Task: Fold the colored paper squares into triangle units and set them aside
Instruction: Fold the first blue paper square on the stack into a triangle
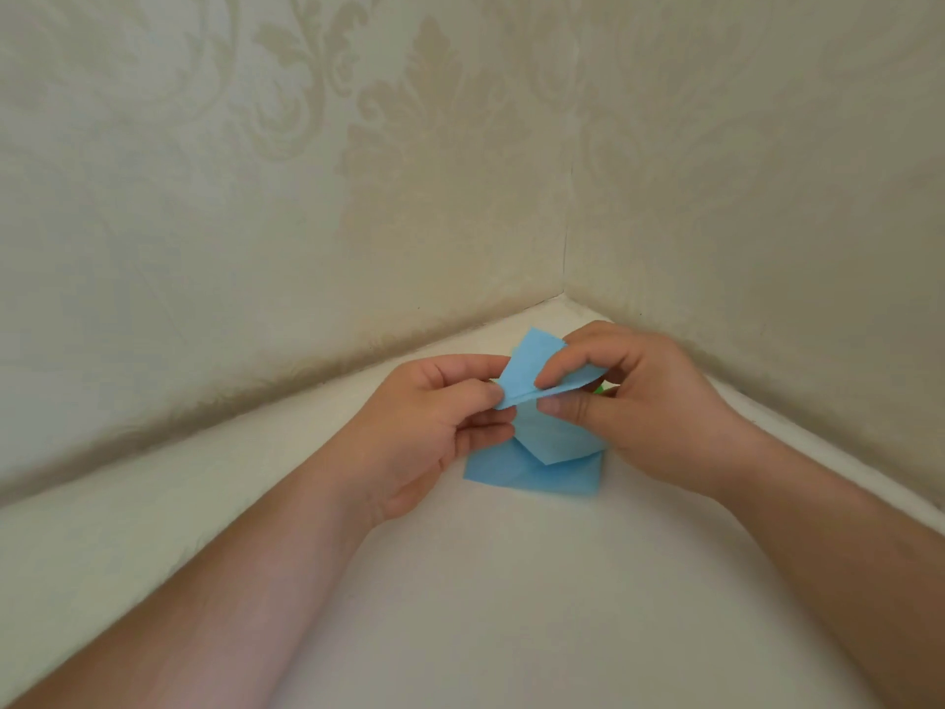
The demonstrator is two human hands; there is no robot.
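Observation:
A light blue paper square (526, 368) is held in the air above the white table, creased along a fold line. My left hand (434, 427) pinches its left end between thumb and fingers. My right hand (639, 401) pinches the right part of the fold between forefinger and thumb. Below them lies a stack of flat blue paper (532, 473) on the table, partly hidden by the held sheet. A sliver of green paper (599, 387) shows behind my right hand's fingers.
The white table (511, 606) runs into a corner where two patterned beige walls (307, 197) meet, just behind the hands. Both forearms reach in from the bottom edge.

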